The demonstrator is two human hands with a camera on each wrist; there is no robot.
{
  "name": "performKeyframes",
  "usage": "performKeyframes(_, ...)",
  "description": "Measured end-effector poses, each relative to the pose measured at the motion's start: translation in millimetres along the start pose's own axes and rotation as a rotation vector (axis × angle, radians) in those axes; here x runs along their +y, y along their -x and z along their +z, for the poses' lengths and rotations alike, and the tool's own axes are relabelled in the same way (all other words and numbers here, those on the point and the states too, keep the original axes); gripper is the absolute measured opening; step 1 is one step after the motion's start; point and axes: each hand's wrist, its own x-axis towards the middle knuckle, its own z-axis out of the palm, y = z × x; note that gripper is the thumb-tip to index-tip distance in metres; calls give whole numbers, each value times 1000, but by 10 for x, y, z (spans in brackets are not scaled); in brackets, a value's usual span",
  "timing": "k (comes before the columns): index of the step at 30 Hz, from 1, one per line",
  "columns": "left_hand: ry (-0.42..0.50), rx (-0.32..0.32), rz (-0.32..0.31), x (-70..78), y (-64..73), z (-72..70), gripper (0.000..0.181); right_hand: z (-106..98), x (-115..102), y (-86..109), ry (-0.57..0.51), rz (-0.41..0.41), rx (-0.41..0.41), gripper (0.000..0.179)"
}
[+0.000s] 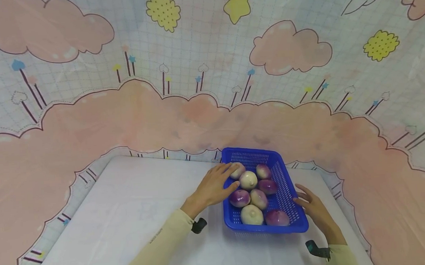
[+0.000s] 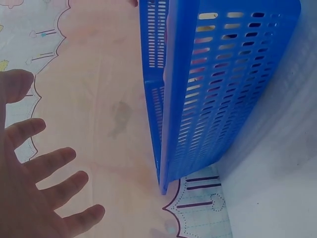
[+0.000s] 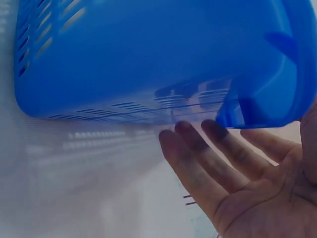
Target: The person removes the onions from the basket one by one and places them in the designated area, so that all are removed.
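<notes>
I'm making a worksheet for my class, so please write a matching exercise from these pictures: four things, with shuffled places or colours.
Things:
1. onions
2. basket
3. left hand
4. right hand

Places or colours:
A. at the basket's right side
B. blue all over
C. at the basket's left side
D. inside the basket

Right pairs: 1-D, 2-B, 3-C, 4-A

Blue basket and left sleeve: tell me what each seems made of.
The blue basket looks like moulded plastic, smooth with a slight sheen, judging by its highlights and regular slots. The left sleeve looks matt, probably cloth, given its close fit and lack of shine; fibre unclear.
</notes>
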Motion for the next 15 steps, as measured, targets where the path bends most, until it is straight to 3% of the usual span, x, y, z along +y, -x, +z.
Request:
performKeyframes(9,36,-20,65,87,-72,32,55,-41,71,-48,-42,41,-55,68)
performKeyframes(15,86,-94,88,194,-160,85,55,-37,52,-51,-33,45,-44,66)
